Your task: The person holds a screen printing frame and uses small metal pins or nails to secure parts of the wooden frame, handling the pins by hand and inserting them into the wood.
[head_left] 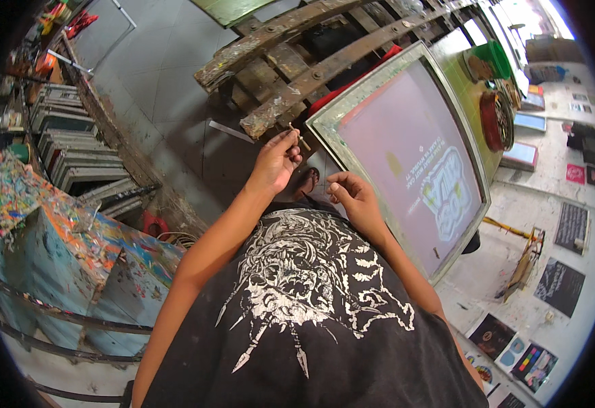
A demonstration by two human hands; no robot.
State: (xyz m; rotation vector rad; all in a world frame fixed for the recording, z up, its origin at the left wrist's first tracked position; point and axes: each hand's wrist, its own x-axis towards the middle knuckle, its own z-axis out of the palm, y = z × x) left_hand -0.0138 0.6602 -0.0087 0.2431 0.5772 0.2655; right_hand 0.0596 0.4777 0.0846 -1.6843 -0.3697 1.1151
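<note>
My left hand [275, 163] is closed in a pinch, with a small, thin, tan stick-like piece [303, 141] at its fingertips. What exactly this piece is cannot be made out. Its place is just beyond the near end of a worn beam. To the right, my right hand [356, 198] hovers in front of my shirt with loosely bent fingers, and nothing shows in it. Close beside that hand lies a large screen-printing frame [330, 141], tilted in view. Its pale mesh [389, 126] carries a stencil of lettering [447, 187].
Paint-stained beams [284, 105] of a rack run off to the upper right. A green tub [488, 61] and a red container [494, 121] stand beyond the frame. Stacked screen frames [83, 153] and a paint-splattered cover [107, 238] are on the left. Grey floor tiles [158, 61] lie ahead.
</note>
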